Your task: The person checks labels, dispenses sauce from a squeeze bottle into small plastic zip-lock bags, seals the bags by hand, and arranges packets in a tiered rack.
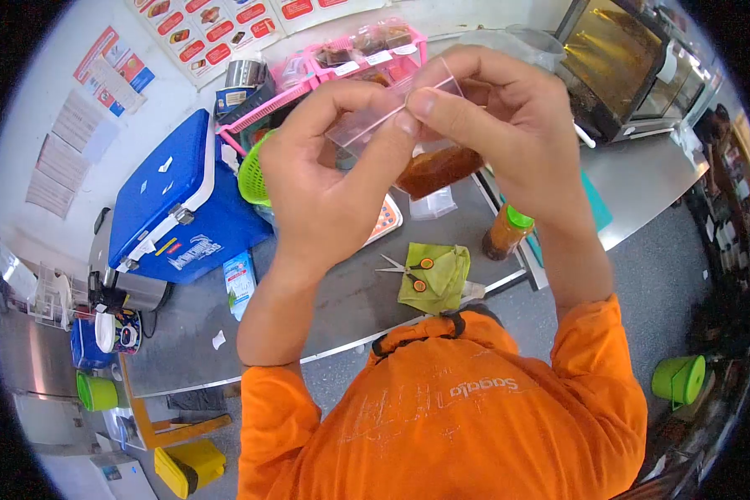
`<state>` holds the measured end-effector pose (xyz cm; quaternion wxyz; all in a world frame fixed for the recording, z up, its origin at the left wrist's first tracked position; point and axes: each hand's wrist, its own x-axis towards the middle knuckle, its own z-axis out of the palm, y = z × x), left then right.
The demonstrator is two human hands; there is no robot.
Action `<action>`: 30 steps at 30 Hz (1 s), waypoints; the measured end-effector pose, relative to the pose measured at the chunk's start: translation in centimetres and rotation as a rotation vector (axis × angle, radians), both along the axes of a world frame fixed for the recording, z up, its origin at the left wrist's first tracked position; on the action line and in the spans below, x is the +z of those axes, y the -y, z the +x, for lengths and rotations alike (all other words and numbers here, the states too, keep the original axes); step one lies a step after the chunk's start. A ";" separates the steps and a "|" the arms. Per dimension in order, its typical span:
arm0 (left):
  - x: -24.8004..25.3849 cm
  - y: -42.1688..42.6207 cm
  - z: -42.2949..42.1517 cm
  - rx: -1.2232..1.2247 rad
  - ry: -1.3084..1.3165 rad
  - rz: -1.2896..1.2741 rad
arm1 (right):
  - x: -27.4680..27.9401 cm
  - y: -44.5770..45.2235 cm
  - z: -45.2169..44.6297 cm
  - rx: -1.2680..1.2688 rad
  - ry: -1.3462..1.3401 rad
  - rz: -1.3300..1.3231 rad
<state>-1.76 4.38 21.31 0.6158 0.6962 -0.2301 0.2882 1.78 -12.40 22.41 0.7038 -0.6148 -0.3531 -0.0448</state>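
Note:
Both hands are raised in front of me over the counter, pinching a clear zip-lock bag [435, 173] by its top strip. Reddish-brown contents, perhaps powder, fill its lower part. My left hand [318, 179] is closed, with thumb and index finger on the strip near its middle. My right hand [512, 125] is closed too, its thumb tip close beside the left thumb. Whether the seal is fastened, I cannot tell. Below the hands, orange-and-black-handled scissors [417, 273] lie on a folded green cloth [448, 287]. A green-lidded jar [507, 233] stands below the right wrist.
A blue cooler box [175, 208] stands at left, by a green basket [255, 177] and a pink rack [333, 62]. A device with orange keys [386, 220] lies behind my left wrist. A glass-fronted cabinet [612, 62] stands back right. The counter's front edge [350, 340] runs before me.

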 end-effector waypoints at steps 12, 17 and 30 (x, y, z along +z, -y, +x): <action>3.1 -2.5 -1.2 -0.023 0.236 0.277 | 3.0 0.0 -1.7 0.056 0.070 -0.080; 3.9 -2.6 -1.8 0.118 0.257 0.353 | 2.5 0.0 0.0 0.202 0.054 0.009; 3.7 -5.2 0.6 -0.026 -0.067 0.135 | -4.9 -2.3 -0.3 0.248 -0.287 0.079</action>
